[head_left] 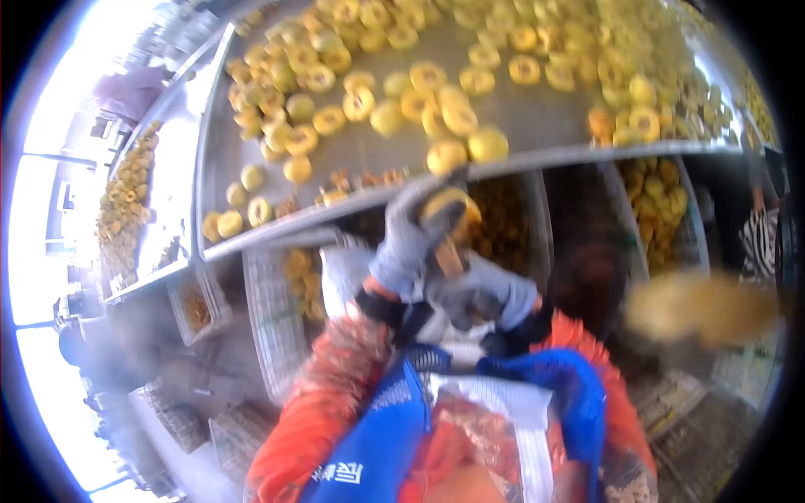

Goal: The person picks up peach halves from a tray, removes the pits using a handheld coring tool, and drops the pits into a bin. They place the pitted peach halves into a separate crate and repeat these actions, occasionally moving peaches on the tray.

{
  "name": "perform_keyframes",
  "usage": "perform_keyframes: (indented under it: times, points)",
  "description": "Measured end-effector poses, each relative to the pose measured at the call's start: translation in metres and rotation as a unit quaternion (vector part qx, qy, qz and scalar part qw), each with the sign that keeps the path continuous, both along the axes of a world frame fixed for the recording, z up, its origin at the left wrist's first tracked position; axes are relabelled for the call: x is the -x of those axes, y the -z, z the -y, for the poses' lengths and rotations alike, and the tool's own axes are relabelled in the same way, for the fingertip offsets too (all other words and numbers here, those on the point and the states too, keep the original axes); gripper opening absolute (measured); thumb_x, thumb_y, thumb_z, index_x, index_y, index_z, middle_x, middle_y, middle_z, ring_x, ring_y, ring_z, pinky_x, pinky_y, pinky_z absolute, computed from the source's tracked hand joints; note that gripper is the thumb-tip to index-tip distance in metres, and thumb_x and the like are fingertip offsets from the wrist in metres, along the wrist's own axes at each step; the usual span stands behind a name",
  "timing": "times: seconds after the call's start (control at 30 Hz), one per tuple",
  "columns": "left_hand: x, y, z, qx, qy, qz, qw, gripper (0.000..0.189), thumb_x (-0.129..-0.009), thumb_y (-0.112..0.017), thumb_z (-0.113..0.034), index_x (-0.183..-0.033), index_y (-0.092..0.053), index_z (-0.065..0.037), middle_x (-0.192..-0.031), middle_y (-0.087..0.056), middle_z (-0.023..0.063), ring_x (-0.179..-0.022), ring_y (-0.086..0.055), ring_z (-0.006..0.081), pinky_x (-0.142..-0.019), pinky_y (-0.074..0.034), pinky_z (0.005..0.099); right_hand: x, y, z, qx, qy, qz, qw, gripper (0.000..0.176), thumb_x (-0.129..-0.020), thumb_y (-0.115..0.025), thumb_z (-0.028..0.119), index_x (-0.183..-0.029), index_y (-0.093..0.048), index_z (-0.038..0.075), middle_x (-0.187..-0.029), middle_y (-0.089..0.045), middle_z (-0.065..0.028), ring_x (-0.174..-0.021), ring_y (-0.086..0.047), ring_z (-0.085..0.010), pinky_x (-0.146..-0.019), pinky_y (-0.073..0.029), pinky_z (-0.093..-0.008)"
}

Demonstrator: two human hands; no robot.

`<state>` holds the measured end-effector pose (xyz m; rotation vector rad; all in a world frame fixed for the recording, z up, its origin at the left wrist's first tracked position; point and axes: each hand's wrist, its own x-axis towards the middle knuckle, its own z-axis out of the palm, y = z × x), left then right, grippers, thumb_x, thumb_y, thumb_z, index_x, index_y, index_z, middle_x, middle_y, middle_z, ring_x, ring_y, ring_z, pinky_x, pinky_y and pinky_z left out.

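Note:
My left hand [415, 230], in a grey glove, is closed around a yellow fruit half [453, 210], which looks like a peach, just below the metal table's front rim. Below and to the right, my gloved right hand [486, 295] is closed on a tan-shafted tool [449, 258] that reaches up toward the fruit. Its working end is hidden by the fruit and my left hand. Whole-looking and halved yellow fruits [444, 155] lie at the table edge just above, many halves showing dark pit centres.
The metal table [537, 126] carries heaps of fruit, with brown scraps [335, 191] by its rim. Under it stand a white crate [272, 327] and a fruit-filled crate [658, 201]. A blurred yellow thing [704, 308] is at right. Another person's striped clothing [759, 243] shows far right.

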<state>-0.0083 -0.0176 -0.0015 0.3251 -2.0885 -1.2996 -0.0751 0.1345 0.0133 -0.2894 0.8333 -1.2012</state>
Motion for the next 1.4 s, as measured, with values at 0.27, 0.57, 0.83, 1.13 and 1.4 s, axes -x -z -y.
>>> perform_keyframes:
  times: [0.27, 0.57, 0.83, 1.13, 1.4]
  points:
    - [0.007, -0.037, -0.013, -0.521, 0.081, -0.137, 0.839, 0.051, -0.098, -0.052, -0.03, -0.136, -0.046, 0.003, -0.118, -0.061, 0.0144, -0.101, -0.062, 0.0211, -0.086, -0.053, 0.0328, 0.001, -0.032, 0.011, 0.001, 0.051, -0.078, 0.996, 0.02, -0.075, -0.07, 0.009, -0.092, -0.064, 0.002, -0.072, -0.059, 0.0009, -0.059, -0.053, -0.0067, -0.052, -0.042, -0.0222]
    - [-0.103, 0.012, 0.088, -0.284, -0.238, -0.079, 0.925, 0.051, -0.088, -0.058, -0.053, -0.115, -0.055, -0.009, -0.101, -0.061, 0.0075, -0.09, -0.059, 0.021, -0.073, -0.051, 0.0343, 0.006, -0.037, -0.012, 0.052, 0.035, -0.216, 0.974, 0.019, -0.079, -0.068, 0.013, -0.093, -0.058, 0.004, -0.073, -0.057, -0.0033, -0.053, -0.052, -0.0105, -0.048, -0.041, -0.0255]
    - [-0.214, -0.002, 0.165, -0.129, -0.32, 0.203, 0.916, 0.055, -0.088, -0.065, -0.006, -0.139, -0.045, -0.005, -0.122, -0.06, 0.0093, -0.108, -0.058, 0.0173, -0.093, -0.048, 0.0291, 0.026, 0.066, -0.025, -0.181, 0.177, -0.534, 0.807, 0.034, -0.081, -0.068, 0.025, -0.108, -0.061, 0.004, -0.099, -0.067, -0.0173, -0.088, -0.065, -0.0359, -0.078, -0.052, -0.0406]
    - [0.108, 0.033, 0.174, 0.422, -0.051, 0.407, 0.808, 0.076, -0.077, -0.072, -0.036, -0.142, -0.04, -0.015, -0.126, -0.056, 0.0181, -0.11, -0.057, 0.0374, -0.091, -0.048, 0.0455, 0.049, 0.109, -0.063, -0.255, 0.063, -0.62, 0.74, 0.038, -0.078, -0.067, 0.031, -0.107, -0.058, 0.006, -0.095, -0.066, -0.0206, -0.091, -0.062, -0.0403, -0.079, -0.049, -0.0468]
    - [0.076, 0.044, 0.203, -0.085, -0.085, 0.244, 0.962, 0.059, -0.079, -0.077, -0.031, -0.126, -0.054, -0.005, -0.113, -0.063, 0.014, -0.103, -0.062, 0.0292, -0.086, -0.051, 0.0401, 0.045, 0.087, -0.034, -0.142, 0.137, -0.595, 0.779, 0.037, -0.076, -0.071, 0.023, -0.105, -0.059, 0.004, -0.092, -0.065, -0.0217, -0.087, -0.061, -0.0411, -0.074, -0.049, -0.045]
